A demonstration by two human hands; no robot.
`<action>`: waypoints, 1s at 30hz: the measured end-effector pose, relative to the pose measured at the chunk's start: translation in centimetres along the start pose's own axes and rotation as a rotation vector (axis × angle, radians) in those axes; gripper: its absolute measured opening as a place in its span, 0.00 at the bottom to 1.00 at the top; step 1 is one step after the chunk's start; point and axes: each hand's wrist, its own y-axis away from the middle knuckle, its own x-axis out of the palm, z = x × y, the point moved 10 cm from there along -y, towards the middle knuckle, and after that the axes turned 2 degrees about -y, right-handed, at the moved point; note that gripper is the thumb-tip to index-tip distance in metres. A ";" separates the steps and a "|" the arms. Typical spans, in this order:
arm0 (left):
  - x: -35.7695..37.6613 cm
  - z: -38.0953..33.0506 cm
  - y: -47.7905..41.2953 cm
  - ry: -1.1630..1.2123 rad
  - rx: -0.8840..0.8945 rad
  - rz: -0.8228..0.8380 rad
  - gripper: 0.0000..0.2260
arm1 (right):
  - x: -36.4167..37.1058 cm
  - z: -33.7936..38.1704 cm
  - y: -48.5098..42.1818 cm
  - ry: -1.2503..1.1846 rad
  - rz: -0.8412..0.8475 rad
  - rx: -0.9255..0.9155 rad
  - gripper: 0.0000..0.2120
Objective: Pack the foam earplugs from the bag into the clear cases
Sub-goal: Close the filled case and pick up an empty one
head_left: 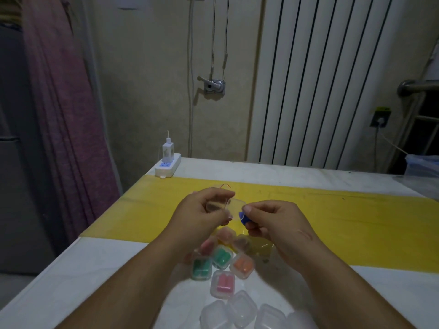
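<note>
My left hand (204,211) grips an open clear case (231,206) above the table, its lid tilted toward my right hand. My right hand (270,220) pinches a blue foam earplug (243,217) right at the case's edge. Below them lie filled cases: two with green earplugs (201,268) (222,257), one orange (242,265), one pink (222,284). Several empty clear cases (241,308) sit nearest me. A crumpled clear bag (259,248) lies under my right wrist, its contents hard to tell.
The white table carries a yellow strip (344,217) across its middle. A white power strip with a charger (167,162) sits at the far left corner. A radiator (320,79) and a blue-lidded plastic box (421,166) stand beyond the far edge.
</note>
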 end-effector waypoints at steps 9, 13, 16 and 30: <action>-0.5 -0.2 0.0 -0.144 0.022 -0.076 0.16 | -1.7 3.4 0.8 -0.067 -0.155 -0.283 0.09; -0.4 -0.2 0.1 -0.173 0.019 -0.071 0.16 | -0.6 3.9 1.3 0.109 -0.148 -0.381 0.11; -0.3 0.0 0.0 -0.152 0.019 -0.067 0.15 | -0.2 3.9 1.3 0.300 -0.165 -0.416 0.12; 0.1 0.6 0.1 0.142 -0.066 -0.057 0.15 | 0.2 4.2 1.6 0.585 -0.275 -0.506 0.02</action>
